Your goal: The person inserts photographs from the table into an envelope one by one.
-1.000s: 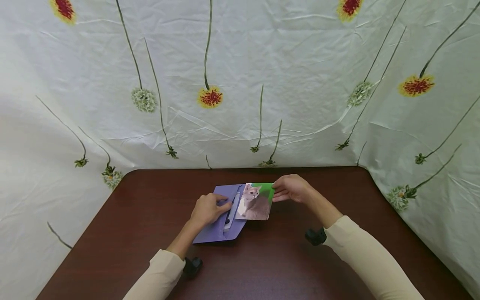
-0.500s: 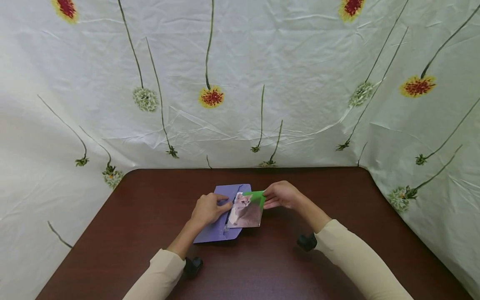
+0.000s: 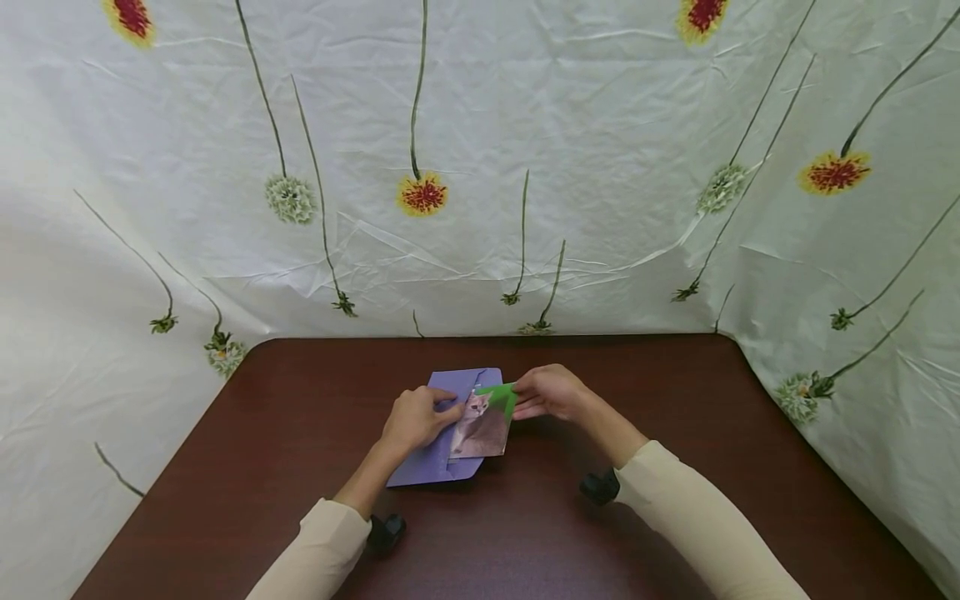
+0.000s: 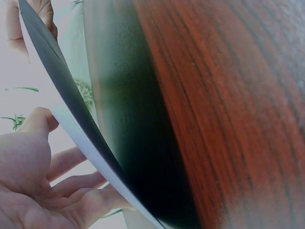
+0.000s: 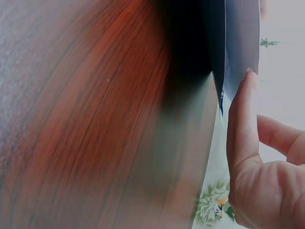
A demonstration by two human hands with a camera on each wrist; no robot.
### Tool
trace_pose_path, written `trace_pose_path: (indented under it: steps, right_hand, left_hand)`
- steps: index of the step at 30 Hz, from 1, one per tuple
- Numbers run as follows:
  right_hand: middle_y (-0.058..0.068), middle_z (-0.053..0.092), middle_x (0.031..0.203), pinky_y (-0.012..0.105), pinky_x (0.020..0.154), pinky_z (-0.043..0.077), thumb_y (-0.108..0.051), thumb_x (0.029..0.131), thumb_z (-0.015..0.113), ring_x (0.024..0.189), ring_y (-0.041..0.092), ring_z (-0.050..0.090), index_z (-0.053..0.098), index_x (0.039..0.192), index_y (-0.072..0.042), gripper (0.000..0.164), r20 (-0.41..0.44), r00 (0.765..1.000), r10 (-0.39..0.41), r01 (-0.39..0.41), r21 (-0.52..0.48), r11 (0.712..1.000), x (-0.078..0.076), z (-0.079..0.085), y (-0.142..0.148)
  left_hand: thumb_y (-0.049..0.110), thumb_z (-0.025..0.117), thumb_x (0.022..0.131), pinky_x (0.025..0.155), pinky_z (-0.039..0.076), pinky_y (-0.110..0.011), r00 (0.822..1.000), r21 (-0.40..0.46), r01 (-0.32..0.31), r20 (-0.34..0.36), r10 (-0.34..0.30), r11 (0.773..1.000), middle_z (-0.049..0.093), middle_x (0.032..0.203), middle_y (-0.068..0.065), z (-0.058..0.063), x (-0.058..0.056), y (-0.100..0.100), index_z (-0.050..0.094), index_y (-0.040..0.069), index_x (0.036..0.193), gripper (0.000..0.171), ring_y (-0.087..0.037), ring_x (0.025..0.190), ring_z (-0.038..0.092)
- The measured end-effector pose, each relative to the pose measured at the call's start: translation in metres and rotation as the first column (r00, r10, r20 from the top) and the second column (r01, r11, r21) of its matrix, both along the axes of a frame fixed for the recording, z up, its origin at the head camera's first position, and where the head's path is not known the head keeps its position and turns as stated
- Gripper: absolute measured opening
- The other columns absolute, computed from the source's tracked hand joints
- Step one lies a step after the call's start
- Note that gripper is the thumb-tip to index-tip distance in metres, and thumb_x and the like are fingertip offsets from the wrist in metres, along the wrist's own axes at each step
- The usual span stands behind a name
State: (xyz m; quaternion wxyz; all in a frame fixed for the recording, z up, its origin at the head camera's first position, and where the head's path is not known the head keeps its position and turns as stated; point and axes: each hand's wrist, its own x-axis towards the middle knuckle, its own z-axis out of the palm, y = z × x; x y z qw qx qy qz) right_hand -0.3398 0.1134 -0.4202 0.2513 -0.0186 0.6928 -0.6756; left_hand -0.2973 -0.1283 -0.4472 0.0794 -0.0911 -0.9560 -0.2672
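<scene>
A lavender envelope [image 3: 420, 472] lies over the table's middle, its opening facing right. My left hand [image 3: 415, 419] grips it near the opening, with thumb and index finger visible on its upper side. Between the fingers of my right hand [image 3: 555, 390] is the upper right corner of a square cat photo [image 3: 483, 433] with a green background. The photo's left edge is at the envelope's opening, partly inside it. The left wrist view shows the envelope [image 4: 81, 129] edge-on, its dark underside above the table. In the right wrist view, a finger lies straight along a pale sheet [image 5: 242, 43].
The dark reddish-brown table [image 3: 540, 533] has rounded far corners. White cloth [image 3: 480, 250] printed with flowers hangs behind it and along both sides. A black wrist camera [image 3: 386, 532] sits under the left wrist, another black camera [image 3: 600, 487] under the right.
My right hand has moved left and slightly down with the cat photo, which now reaches into the envelope's opening and covers the white item seen there earlier. The left hand has stayed in place.
</scene>
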Motion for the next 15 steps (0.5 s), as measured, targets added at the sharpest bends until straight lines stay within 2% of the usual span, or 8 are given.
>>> trace_pose_path:
  steps: [8, 15]
  right_hand:
    - [0.019, 0.068, 0.087, 0.036, 0.073, 0.062, 0.005, 0.097, 0.053, 0.070, 0.022, 0.072, 0.056, 0.118, 0.018, 0.025, 0.026, 0.999, 0.022, -0.021, -0.015, 1.000, 0.0007, 0.0055, -0.0042]
    - [0.017, 0.069, 0.086, 0.036, 0.075, 0.062, 0.008, 0.095, 0.056, 0.072, 0.023, 0.073, 0.056, 0.117, 0.017, 0.024, 0.031, 0.999, 0.015, -0.014, -0.035, 0.999, 0.0008, 0.0076, -0.0077]
  left_hand:
    - [0.035, 0.075, 0.089, 0.075, 0.056, -0.046, 1.000, -0.005, -0.012, 0.011, 0.012, 1.000, 0.075, 0.115, -0.016, 0.0006, 0.0004, -0.0002, 0.080, 0.011, 0.114, 0.035, -0.033, 0.093, 0.073]
    - [0.036, 0.074, 0.089, 0.071, 0.054, -0.041, 1.000, 0.003, -0.014, 0.028, 0.014, 1.000, 0.075, 0.117, -0.016, 0.0005, -0.0005, 0.0005, 0.079, 0.011, 0.115, 0.036, -0.026, 0.085, 0.069]
